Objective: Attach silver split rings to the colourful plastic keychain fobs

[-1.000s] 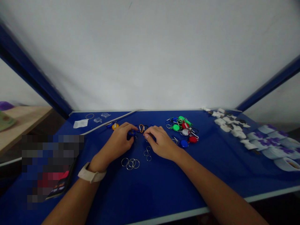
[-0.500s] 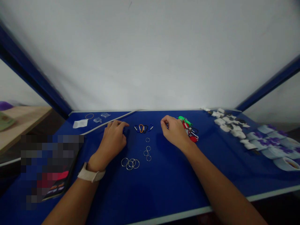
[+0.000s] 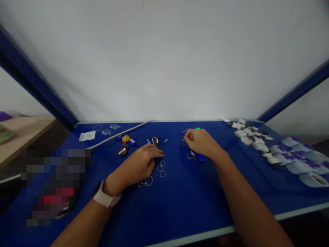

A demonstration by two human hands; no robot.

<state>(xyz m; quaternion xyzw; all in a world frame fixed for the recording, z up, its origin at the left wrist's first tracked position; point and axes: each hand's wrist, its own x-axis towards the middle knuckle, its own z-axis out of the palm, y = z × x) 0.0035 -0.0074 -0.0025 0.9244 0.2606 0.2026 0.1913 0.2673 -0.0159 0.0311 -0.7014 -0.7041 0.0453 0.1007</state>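
Since the earlier view, the left hand (image 3: 137, 165) has slid nearer and rightward, uncovering a cluster of keyring tags (image 3: 125, 143), while the right hand (image 3: 202, 141) has shifted right onto the far heap of tags.

At the far left, a white paper packet (image 3: 87, 136), a loose ring (image 3: 97, 127) and clear plastic pieces (image 3: 110, 129) lie beyond a white cable (image 3: 120, 139) on the blue tabletop (image 3: 180, 206). The left hand, with a pale watch strap (image 3: 106, 195) at its wrist, sits just far of the large rings (image 3: 145, 181). Its fingers (image 3: 153, 150) are held together and curved downward; whether they pinch anything cannot be told.

Carabiners (image 3: 156, 140) stand in a tidy far row above a short column of small split rings (image 3: 161, 165), apparently grouped by kind for easy reach.

The right hand's fingers (image 3: 189, 136) curl closed, hiding whatever they may grip. Metal key rings (image 3: 183, 135) poke out beside them, and a blue tag (image 3: 202, 158) lies just near. Further right are white folded pieces (image 3: 246, 133) and white cups with purple print (image 3: 312, 179).
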